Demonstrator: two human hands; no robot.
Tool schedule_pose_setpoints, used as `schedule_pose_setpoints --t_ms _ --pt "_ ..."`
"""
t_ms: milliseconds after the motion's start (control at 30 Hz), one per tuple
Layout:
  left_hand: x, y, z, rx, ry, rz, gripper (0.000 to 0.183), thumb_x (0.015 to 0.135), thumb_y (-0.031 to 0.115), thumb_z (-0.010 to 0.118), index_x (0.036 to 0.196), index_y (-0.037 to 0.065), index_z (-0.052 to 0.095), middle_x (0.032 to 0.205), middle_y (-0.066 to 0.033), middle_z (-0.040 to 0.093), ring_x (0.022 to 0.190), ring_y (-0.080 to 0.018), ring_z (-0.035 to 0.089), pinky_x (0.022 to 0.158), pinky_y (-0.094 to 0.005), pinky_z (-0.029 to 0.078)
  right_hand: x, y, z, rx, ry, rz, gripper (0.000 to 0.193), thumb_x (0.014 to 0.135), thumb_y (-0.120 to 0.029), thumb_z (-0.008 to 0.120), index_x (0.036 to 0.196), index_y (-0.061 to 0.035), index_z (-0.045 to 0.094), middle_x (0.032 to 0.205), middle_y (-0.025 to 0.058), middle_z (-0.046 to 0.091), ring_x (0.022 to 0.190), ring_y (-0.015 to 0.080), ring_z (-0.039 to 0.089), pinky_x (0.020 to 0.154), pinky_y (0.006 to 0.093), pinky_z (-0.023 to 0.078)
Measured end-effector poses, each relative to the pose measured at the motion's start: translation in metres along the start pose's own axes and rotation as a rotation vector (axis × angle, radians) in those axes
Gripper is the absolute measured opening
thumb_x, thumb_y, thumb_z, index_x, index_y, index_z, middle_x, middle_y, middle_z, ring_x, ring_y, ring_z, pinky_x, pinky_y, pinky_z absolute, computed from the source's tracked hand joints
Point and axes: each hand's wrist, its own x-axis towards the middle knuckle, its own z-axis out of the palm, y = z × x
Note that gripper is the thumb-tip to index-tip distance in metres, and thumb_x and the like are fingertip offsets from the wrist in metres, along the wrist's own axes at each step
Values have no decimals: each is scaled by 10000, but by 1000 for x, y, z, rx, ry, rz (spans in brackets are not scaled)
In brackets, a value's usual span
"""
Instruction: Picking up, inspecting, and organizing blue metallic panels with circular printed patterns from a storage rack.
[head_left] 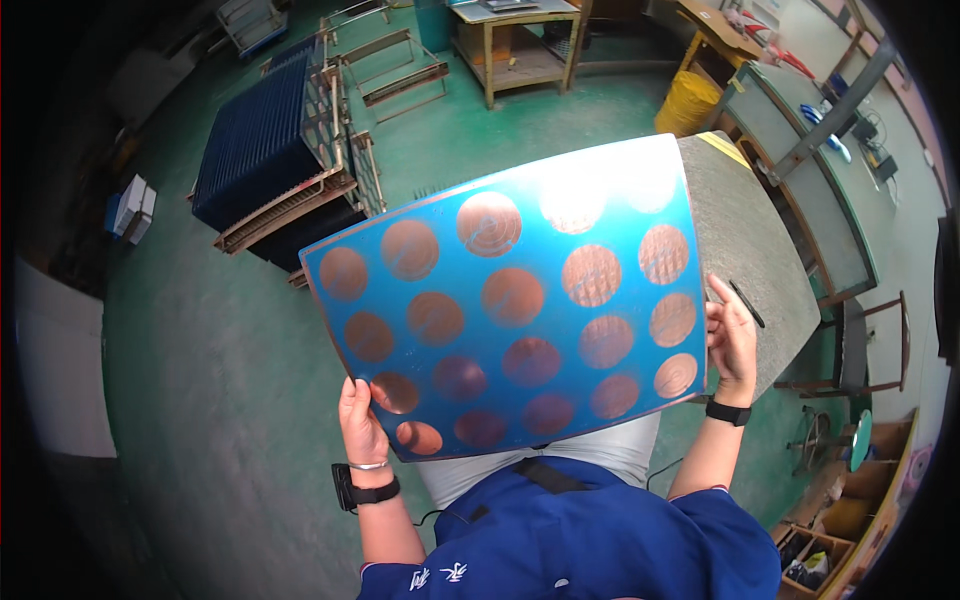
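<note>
It was a workshop: green painted floor, stacked metal racks, workbenches and a yellow bin.

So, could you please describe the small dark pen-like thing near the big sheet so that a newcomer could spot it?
Start at the large blue sheet with copper-coloured circles, held by the left hand and right hand. Behind its right edge is a grey table top. The slim black pen-like stick lies there just above the right hand, the only thin dark thing on that surface.
</note>
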Motion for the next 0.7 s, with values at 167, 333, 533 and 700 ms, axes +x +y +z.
schedule_pose_setpoints --t_ms 167,333,533,700 --pt "-2 1 -4 117 -20 -29 158 939 228 541 933 73 568 716 23 544 639 -73 502 605 -210 415 3 3 24 -175 68 -51 463 930 -193 556 1317 31 437 1153 97 601 982 147 597 830 267 494" --pt "-3 0 -14 122 10 -26 157 939 232 545 962 78 566 751 20 570 660 -64 521 600 -206 422 -2 5 32 -127 19 -16 435 932 -181 556 1297 32 457 1187 76 582 1035 128 561 895 266 451" --pt "-2 13 -8 112 7 85 152 956 216 519 974 66 537 815 10 579 719 -68 529 685 -219 432 5 8 38 -107 84 -54 348 943 -162 536 1247 -3 475 1080 19 575 964 83 537 856 230 434" --pt "2 20 10 76 78 299 106 951 179 532 957 73 530 975 -19 575 889 -90 514 818 -262 415 18 7 27 -119 150 -270 208 945 -106 513 1146 -51 519 1020 11 579 913 79 535 828 223 423"
